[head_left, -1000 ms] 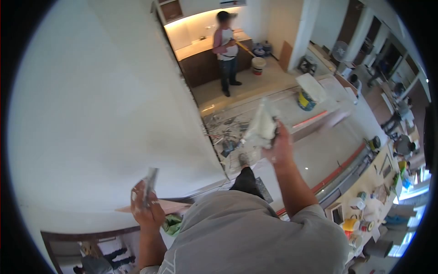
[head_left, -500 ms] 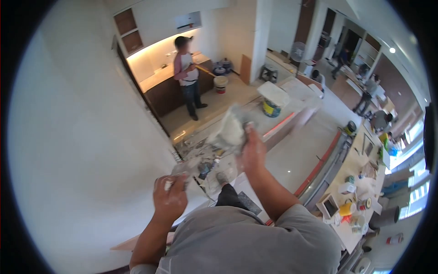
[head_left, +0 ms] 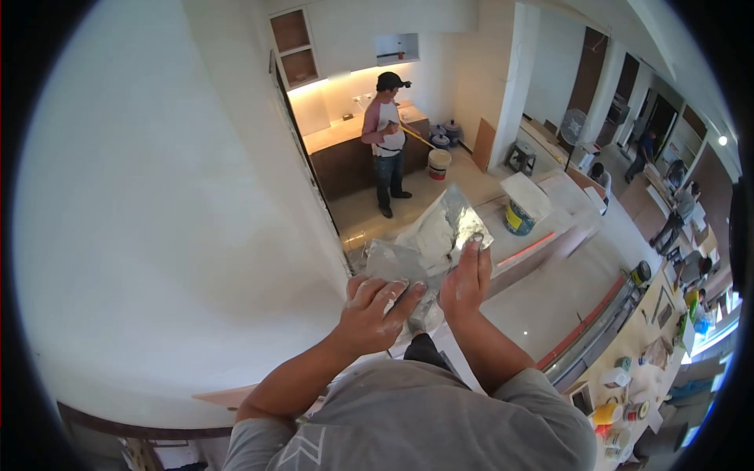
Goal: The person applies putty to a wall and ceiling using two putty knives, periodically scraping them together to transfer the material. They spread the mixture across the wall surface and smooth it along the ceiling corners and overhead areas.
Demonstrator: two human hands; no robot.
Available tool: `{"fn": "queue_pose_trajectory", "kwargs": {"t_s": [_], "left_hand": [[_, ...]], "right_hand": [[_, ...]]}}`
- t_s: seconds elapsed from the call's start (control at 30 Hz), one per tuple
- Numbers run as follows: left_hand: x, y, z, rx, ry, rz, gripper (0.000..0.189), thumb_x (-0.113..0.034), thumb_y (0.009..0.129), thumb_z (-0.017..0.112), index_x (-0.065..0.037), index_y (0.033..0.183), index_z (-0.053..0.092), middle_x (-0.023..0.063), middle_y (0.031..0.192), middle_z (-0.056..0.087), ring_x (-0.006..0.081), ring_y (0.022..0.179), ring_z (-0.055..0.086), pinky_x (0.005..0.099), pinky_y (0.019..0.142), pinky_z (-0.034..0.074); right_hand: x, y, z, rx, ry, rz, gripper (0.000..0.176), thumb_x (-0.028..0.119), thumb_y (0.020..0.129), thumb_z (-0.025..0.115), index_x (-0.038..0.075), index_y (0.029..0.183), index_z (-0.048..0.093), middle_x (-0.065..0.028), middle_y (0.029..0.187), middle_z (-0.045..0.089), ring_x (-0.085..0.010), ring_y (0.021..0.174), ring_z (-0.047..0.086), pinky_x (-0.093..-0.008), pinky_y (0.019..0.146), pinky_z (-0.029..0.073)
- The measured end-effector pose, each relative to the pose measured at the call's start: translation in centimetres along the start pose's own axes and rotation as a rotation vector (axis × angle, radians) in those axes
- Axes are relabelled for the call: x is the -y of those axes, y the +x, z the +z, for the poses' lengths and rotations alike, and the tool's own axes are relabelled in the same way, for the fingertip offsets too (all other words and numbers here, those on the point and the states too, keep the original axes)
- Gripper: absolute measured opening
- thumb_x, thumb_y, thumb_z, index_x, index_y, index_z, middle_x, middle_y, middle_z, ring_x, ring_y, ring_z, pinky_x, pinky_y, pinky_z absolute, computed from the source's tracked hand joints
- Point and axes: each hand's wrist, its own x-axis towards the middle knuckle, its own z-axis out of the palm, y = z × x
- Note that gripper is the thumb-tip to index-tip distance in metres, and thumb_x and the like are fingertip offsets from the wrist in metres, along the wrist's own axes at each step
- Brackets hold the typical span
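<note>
My left hand (head_left: 373, 314), its fingers spotted with white putty, is closed on a flat grey putty knife (head_left: 385, 257). In my right hand (head_left: 466, 282) is a wide shiny metal putty blade (head_left: 463, 217), tilted up and gripped near its lower corner. A thick smear of white putty (head_left: 434, 235) lies across that wide blade. Both tools are close together in front of my chest, and the left one overlaps the right one's lower edge in this view. Their handles are hidden by my fingers.
A pale plastered wall (head_left: 181, 235) rises at my left. Ahead, a person (head_left: 385, 141) holds a yellow pole over a white bucket (head_left: 439, 163). A paint tub (head_left: 518, 218) with a board on top stands right. A cluttered worktable (head_left: 628, 365) runs along the right, with several people beyond.
My hands have come together: the left has moved right, away from the wall, bringing its knife up to the putty-covered blade. My view has swung left, shifting the room rightward.
</note>
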Motion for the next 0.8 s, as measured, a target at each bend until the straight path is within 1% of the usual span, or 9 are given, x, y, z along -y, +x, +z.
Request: {"fn": "queue_pose_trajectory", "kwargs": {"t_s": [0.07, 0.13, 0.17, 0.23, 0.33, 0.4, 0.5, 0.6, 0.8], "left_hand": [[0.3, 0.5, 0.2, -0.064, -0.008, -0.01, 0.051, -0.012, 0.062, 0.066, -0.015, 0.113, 0.071, 0.0029, 0.109, 0.057, 0.0223, 0.094, 0.052, 0.0413, 0.082, 0.04], [0.5, 1.1, -0.1, -0.09, 0.01, -0.019, 0.05, -0.011, 0.062, 0.065, -0.015, 0.112, 0.071, 0.0027, 0.108, 0.057, 0.0226, 0.093, 0.052, 0.0409, 0.081, 0.04], [0.2, 1.2, -0.2, -0.112, 0.015, -0.018, 0.05, -0.01, 0.062, 0.064, -0.015, 0.111, 0.072, 0.0026, 0.108, 0.058, 0.0228, 0.092, 0.052, 0.0407, 0.081, 0.04], [0.5, 1.7, -0.6, -0.149, -0.002, 0.0, 0.05, -0.01, 0.06, 0.064, -0.014, 0.109, 0.072, 0.0026, 0.109, 0.058, 0.0238, 0.092, 0.052, 0.0412, 0.08, 0.041], [0.9, 2.1, -2.3, -0.2, -0.017, -0.014, 0.044, -0.007, 0.061, 0.064, -0.01, 0.105, 0.071, 0.0045, 0.107, 0.058, 0.0241, 0.089, 0.055, 0.0415, 0.078, 0.043], [1.0, 2.5, -3.3, -0.224, -0.05, -0.081, 0.037, -0.001, 0.069, 0.062, -0.006, 0.106, 0.067, 0.0061, 0.102, 0.059, 0.0216, 0.086, 0.058, 0.0402, 0.076, 0.046], [-0.8, 2.3, -3.1, -0.479, -0.623, -0.614, 0.023, 0.001, 0.088, 0.053, -0.002, 0.11, 0.058, 0.007, 0.095, 0.06, 0.0152, 0.087, 0.06, 0.0331, 0.076, 0.049], [0.1, 2.0, -2.9, -0.261, -1.053, -1.015, 0.021, -0.011, 0.097, 0.055, -0.001, 0.116, 0.053, 0.0066, 0.096, 0.064, 0.0103, 0.092, 0.06, 0.0239, 0.078, 0.047], [0.6, -0.3, 1.9, 0.265, -0.931, -1.274, 0.03, -0.021, 0.095, 0.064, 0.001, 0.114, 0.057, 0.0054, 0.097, 0.066, 0.0111, 0.087, 0.059, 0.0277, 0.079, 0.048]], "right_hand": [[0.0, -0.8, 0.1, 0.056, -0.222, -0.014, 0.033, 0.003, 0.094, 0.053, -0.012, 0.124, 0.053, -0.0235, 0.116, 0.06, -0.0393, 0.105, 0.059, -0.0415, 0.094, 0.046], [-1.3, -1.7, -0.3, -0.034, -0.602, -0.536, 0.034, -0.001, 0.091, 0.054, -0.012, 0.123, 0.053, -0.0242, 0.113, 0.06, -0.0424, 0.101, 0.059, -0.043, 0.09, 0.048], [-2.2, -2.0, -0.8, -0.152, -0.763, -1.001, 0.034, -0.002, 0.09, 0.055, -0.011, 0.122, 0.054, -0.0244, 0.111, 0.06, -0.0433, 0.1, 0.059, -0.0434, 0.088, 0.049], [-1.0, -1.9, -0.7, -0.096, -0.569, -1.032, 0.026, 0.002, 0.092, 0.053, -0.011, 0.114, 0.056, -0.0229, 0.1, 0.062, -0.0424, 0.092, 0.061, -0.042, 0.081, 0.05], [2.3, -3.5, -2.0, 0.34, -0.095, -0.273, 0.032, 0.02, 0.099, 0.045, -0.007, 0.109, 0.059, -0.0215, 0.078, 0.06, -0.0411, 0.075, 0.058, -0.046, 0.067, 0.045], [1.3, -3.0, -2.7, 0.423, -0.191, -0.1, 0.034, 0.025, 0.1, 0.045, -0.006, 0.107, 0.06, -0.0232, 0.079, 0.059, -0.041, 0.075, 0.058, -0.046, 0.068, 0.045], [-2.0, -1.3, -3.7, 0.379, -0.117, 0.364, 0.036, 0.032, 0.1, 0.049, -0.002, 0.103, 0.061, -0.0169, 0.087, 0.065, -0.0305, 0.079, 0.062, -0.0403, 0.074, 0.048], [-2.7, 0.2, -4.8, 0.375, 0.524, 0.945, 0.034, 0.03, 0.098, 0.055, 0.0, 0.113, 0.061, -0.0111, 0.103, 0.067, -0.0242, 0.092, 0.065, -0.0388, 0.088, 0.052], [-4.4, -0.9, -5.3, 0.476, 0.573, 1.068, 0.04, 0.029, 0.098, 0.052, -0.001, 0.124, 0.054, -0.0162, 0.116, 0.065, -0.0302, 0.104, 0.065, -0.045, 0.095, 0.05]]}}
